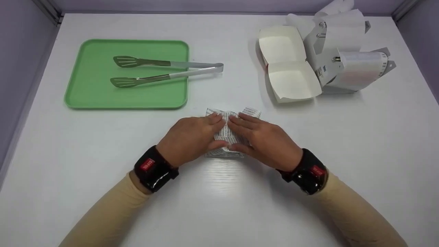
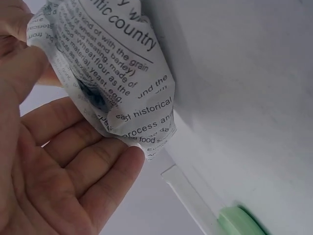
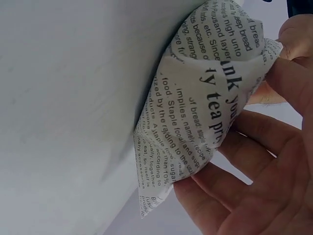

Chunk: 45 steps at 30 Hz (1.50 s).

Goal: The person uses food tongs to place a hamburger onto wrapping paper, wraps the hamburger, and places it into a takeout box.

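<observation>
A small packet of white paper printed with black text lies on the table between both hands. My left hand reaches it from the left, fingers fairly straight, fingertips and thumb touching the paper. From the other side, my right hand presses it the same way, its thumb tip close to the left one. The left wrist view shows the crumpled paper with a dark patch in a fold, too unclear to name. A pointed paper corner sticks out in the right wrist view. The packet's contents are hidden.
A green tray sits at the back left, with metal tongs lying across it and past its right edge. An open white carton stands at the back right, against a metal holder with paper rolls.
</observation>
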Motion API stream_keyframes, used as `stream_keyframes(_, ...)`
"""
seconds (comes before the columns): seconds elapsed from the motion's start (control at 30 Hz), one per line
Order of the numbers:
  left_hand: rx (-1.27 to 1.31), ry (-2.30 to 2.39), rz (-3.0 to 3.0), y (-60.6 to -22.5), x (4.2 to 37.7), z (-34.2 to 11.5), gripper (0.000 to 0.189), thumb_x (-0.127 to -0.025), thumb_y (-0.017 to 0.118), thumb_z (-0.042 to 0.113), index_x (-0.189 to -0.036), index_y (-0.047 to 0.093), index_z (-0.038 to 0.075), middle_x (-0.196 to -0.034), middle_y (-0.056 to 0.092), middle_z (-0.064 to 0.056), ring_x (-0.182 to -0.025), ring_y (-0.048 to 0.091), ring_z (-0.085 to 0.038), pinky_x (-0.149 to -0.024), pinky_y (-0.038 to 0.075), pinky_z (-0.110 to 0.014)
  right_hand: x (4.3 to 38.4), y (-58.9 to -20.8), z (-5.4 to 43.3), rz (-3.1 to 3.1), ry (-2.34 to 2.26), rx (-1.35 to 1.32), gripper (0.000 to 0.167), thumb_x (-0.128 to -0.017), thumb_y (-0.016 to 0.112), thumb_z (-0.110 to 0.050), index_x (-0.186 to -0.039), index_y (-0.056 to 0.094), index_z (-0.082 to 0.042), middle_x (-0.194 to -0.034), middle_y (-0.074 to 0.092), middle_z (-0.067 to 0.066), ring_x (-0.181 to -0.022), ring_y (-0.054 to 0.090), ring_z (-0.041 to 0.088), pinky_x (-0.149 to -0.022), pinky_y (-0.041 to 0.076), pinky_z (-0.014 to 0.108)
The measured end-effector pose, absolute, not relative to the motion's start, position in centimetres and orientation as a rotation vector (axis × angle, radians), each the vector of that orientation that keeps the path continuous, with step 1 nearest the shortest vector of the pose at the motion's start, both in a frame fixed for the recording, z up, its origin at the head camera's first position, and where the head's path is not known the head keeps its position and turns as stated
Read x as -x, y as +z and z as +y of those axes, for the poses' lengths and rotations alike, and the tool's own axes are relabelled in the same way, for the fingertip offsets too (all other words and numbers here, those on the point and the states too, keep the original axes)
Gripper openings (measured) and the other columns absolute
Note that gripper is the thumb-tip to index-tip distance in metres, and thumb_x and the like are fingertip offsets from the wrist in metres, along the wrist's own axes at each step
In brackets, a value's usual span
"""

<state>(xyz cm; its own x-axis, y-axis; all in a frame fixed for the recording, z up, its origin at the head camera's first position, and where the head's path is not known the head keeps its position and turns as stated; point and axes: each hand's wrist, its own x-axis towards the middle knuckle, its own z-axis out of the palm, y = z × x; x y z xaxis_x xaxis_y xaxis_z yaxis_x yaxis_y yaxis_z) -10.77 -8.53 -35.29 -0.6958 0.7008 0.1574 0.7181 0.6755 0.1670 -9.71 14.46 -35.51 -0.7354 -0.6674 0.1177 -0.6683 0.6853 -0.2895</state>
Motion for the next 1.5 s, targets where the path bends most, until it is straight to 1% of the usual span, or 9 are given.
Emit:
stream_keyframes(0.23,1.185,-0.316,-2.793,-35.5,10.7,-8.3,0.073,-0.086,0.067,0.06,-0.133,0.064,0.004,-0.136,0.067,-0.013,-0.119,0.069,-0.025,-0.089,0.06,-0.039,9.5,-35.5,14.4,-2.888,0.459,-1.148,0.073,-0.088,0.077,-0.041,-0.147,0.052,-0.005,-0.149,0.055,0.015,-0.139,0.052,0.037,-0.108,0.049,0.045)
stream_keyframes(0.47,1.114,-0.334,-2.79,-35.7,10.3,-7.8,0.068,-0.082,0.076,0.055,-0.129,0.066,0.006,-0.133,0.069,-0.011,-0.112,0.072,-0.026,-0.085,0.061,-0.04,9.4,-35.8,14.3,-2.945,0.509,-1.122,0.08,-0.086,0.08,-0.039,-0.151,0.047,-0.007,-0.153,0.049,0.015,-0.142,0.047,0.041,-0.112,0.045,0.047)
stream_keyframes(0.7,1.091,-0.176,-2.622,-36.2,9.6,-7.3,0.054,-0.08,0.082,0.048,-0.107,0.073,0.002,-0.103,0.069,-0.01,-0.094,0.064,-0.023,-0.08,0.057,-0.032,10.0,-36.1,14.3,-2.927,0.63,-1.173,0.076,-0.086,0.081,-0.035,-0.147,0.05,-0.002,-0.152,0.049,0.017,-0.143,0.046,0.04,-0.119,0.037,0.045)
stream_keyframes(0.87,1.102,-0.124,-2.587,-36.3,9.3,-7.2,0.056,-0.082,0.081,0.044,-0.12,0.072,0.005,-0.103,0.075,-0.008,-0.094,0.069,-0.023,-0.081,0.059,-0.031,9.9,-36.0,14.3,-2.941,0.541,-1.183,0.074,-0.089,0.077,-0.039,-0.148,0.05,-0.003,-0.154,0.047,0.017,-0.142,0.046,0.041,-0.114,0.043,0.045)
stream_keyframes(0.97,1.112,-0.168,-2.629,-36.2,9.2,-7.2,0.055,-0.083,0.081,0.043,-0.123,0.07,0.005,-0.104,0.076,-0.009,-0.093,0.073,-0.022,-0.076,0.061,-0.033,9.6,-35.8,14.3,-2.946,0.472,-1.193,0.073,-0.092,0.073,-0.04,-0.149,0.048,-0.003,-0.156,0.046,0.017,-0.145,0.044,0.038,-0.113,0.044,0.045)
stream_keyframes(1.1,1.122,-0.187,-2.631,-36.2,9.2,-7.1,0.051,-0.084,0.08,0.04,-0.123,0.07,0.01,-0.101,0.076,-0.01,-0.077,0.074,-0.022,-0.061,0.06,-0.035,9.4,-35.1,14.7,-2.927,0.505,-1.21,0.063,-0.092,0.075,-0.027,-0.145,0.053,-0.001,-0.153,0.049,0.018,-0.146,0.044,0.032,-0.114,0.044,0.045)
stream_keyframes(1.17,1.123,-0.175,-2.614,-36.3,9.1,-7.0,0.049,-0.084,0.08,0.041,-0.123,0.071,0.013,-0.103,0.077,-0.011,-0.074,0.074,-0.022,-0.059,0.059,-0.035,9.3,-34.7,14.9,-2.908,0.538,-1.212,0.056,-0.089,0.079,-0.018,-0.139,0.06,0.0,-0.148,0.055,0.019,-0.144,0.048,0.03,-0.113,0.045,0.045)
stream_keyframes(1.3,1.123,-0.126,-2.571,-36.5,9.1,-6.8,0.048,-0.083,0.08,0.043,-0.122,0.073,0.016,-0.114,0.076,-0.01,-0.088,0.077,-0.023,-0.062,0.06,-0.035,8.8,-34.0,14.9,-2.843,0.443,-1.224,0.041,-0.085,0.081,-0.008,-0.124,0.071,-0.001,-0.136,0.065,0.018,-0.135,0.058,0.029,-0.109,0.049,0.044)
stream_keyframes(1.5,1.116,-0.04,-2.565,-36.4,9.1,-6.9,0.054,-0.083,0.078,0.047,-0.125,0.073,0.015,-0.121,0.075,-0.006,-0.101,0.076,-0.021,-0.07,0.061,-0.035,8.0,-34.1,14.1,-2.75,0.224,-1.318,0.044,-0.089,0.077,-0.014,-0.128,0.067,0.003,-0.128,0.068,0.022,-0.122,0.067,0.032,-0.098,0.056,0.041)
